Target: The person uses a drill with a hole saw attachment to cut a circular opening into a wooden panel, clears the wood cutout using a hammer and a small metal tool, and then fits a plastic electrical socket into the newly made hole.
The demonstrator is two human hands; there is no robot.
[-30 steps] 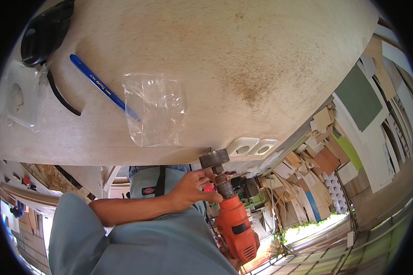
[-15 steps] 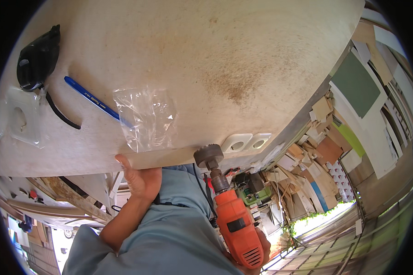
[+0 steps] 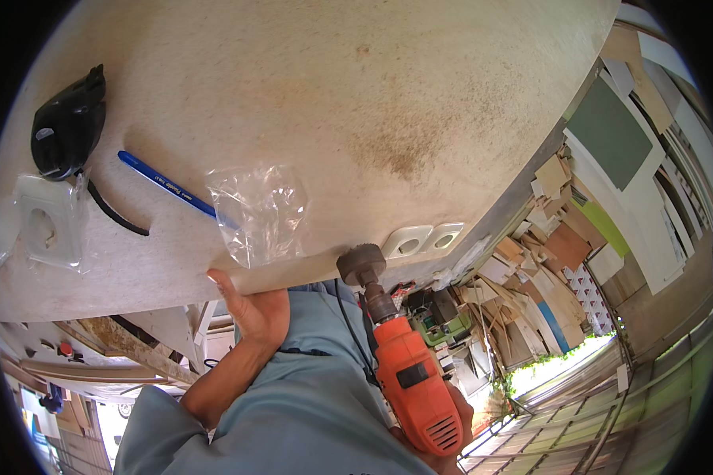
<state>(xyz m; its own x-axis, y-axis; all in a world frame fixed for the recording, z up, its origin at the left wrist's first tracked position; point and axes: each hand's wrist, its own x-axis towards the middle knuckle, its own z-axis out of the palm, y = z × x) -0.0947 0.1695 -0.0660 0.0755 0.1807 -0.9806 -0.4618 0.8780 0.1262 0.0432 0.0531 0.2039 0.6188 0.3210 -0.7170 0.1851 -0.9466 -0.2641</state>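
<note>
My right hand (image 3: 458,412), low on the right and mostly hidden behind the tool, grips an orange power drill (image 3: 412,380). A dark round hole saw (image 3: 362,263) sits in its chuck, at the front edge of the pale worktop (image 3: 293,103). At that same edge lies a narrow pale wooden board (image 3: 301,271), close beside the hole saw. My left hand (image 3: 257,313) clasps the board's left part, thumb up at its end and fingers hidden underneath. Just right of the hole saw are two white socket outlets (image 3: 409,242).
A crumpled clear plastic bag (image 3: 261,214) partly covers a blue pen (image 3: 162,184). Farther left lie a black tool with a cord (image 3: 69,127) and a bagged white socket piece (image 3: 49,222). Wood offcuts (image 3: 531,301) and leaning sheets (image 3: 614,134) stand off to the right.
The view has shifted slightly, so the things on the worktop sit a little lower and to the right. Both hands keep their holds, with the hole saw still beside the board.
</note>
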